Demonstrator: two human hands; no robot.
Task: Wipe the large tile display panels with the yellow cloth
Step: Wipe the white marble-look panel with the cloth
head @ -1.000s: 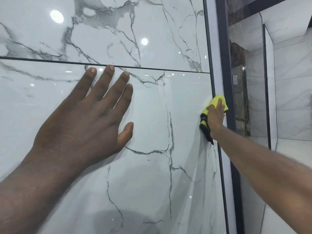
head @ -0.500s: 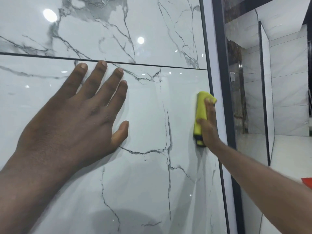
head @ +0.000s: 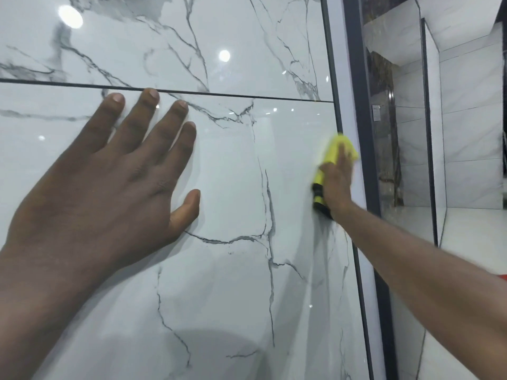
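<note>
A glossy white marble tile panel with grey veins fills most of the head view, with a second panel above a thin dark joint. My left hand lies flat on the lower panel, fingers spread and straight, fingertips near the joint. My right hand presses the yellow cloth against the panel's right edge; the fingers look straight and are blurred. A black-trimmed part of the cloth shows below the hand.
A dark metal frame runs down the panel's right side. Beyond it stand more tile display panels and a pale glossy floor. A small red thing shows at the right edge.
My right hand with the cloth slid left onto the panel, then back right to its edge. My left hand stayed flat in place; the camera shifted a little.
</note>
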